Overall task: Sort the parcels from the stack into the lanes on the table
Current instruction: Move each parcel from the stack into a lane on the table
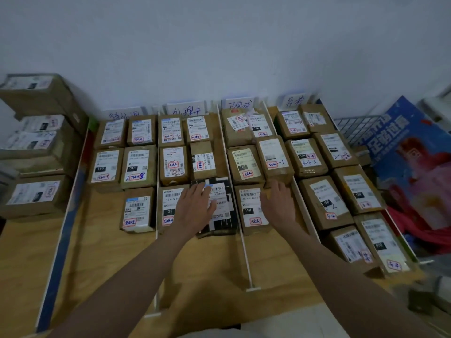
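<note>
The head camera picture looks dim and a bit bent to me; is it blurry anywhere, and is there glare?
Head view: dim, bluish light and no strong glare; wide-angle bending curves the white lane dividers outward; the stacked parcels at the left edge are soft, as is the blue poster; labels near the left hand and right hand read sharper.

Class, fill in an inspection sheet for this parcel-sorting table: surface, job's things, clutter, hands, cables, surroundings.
Surface: wooden table, split into four lanes by white dividers; handwritten lane signs at the back.
Job's things: labelled brown parcels lie in every lane; a black parcel sits in the second lane; stack of parcels at far left.
Clutter: nothing seen.
Hands: left hand rests flat on the black parcel; right hand lies open across parcels in the third lane.
Cables: nothing seen.
Surroundings: pale wall; blue poster and red cloth at right.
</note>
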The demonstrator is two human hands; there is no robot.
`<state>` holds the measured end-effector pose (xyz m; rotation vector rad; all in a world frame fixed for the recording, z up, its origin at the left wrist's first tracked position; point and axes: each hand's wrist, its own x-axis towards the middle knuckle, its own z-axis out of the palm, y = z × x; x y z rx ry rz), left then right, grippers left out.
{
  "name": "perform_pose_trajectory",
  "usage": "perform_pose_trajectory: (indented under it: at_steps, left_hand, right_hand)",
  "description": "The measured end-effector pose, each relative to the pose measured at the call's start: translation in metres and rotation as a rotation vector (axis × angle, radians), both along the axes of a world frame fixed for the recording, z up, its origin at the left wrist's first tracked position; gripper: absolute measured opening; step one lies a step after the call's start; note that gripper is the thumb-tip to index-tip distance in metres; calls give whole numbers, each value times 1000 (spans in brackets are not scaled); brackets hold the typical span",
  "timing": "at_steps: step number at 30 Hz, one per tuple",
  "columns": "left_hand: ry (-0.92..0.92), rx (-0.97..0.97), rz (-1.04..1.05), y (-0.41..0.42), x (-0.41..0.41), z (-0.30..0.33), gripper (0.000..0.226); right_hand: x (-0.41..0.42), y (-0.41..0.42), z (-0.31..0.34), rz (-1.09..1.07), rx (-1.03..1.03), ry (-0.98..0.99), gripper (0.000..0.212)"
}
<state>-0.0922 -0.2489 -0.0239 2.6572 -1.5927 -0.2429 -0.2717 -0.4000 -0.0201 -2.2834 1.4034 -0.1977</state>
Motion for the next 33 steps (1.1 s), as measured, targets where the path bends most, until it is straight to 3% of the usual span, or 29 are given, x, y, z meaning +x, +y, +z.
perform_pose_trajectory:
  at_steps: [3, 10, 25, 33]
  left_hand:
    - [-52, -13, -1, 13, 1, 11, 58]
    - [-107, -83, 42, 77, 0, 37, 60]
    - [-195, -70, 233, 302, 21, 75, 60]
    - [-230, -94, 364, 369, 70, 85, 55]
  right_hand:
    - [4, 21, 22, 116, -236, 55, 47]
    - [10, 88, 51, 250, -341, 154, 53]
    - [44, 288, 81, 397, -312, 79, 54]
    - [107, 335, 85, 492, -296, 58, 55]
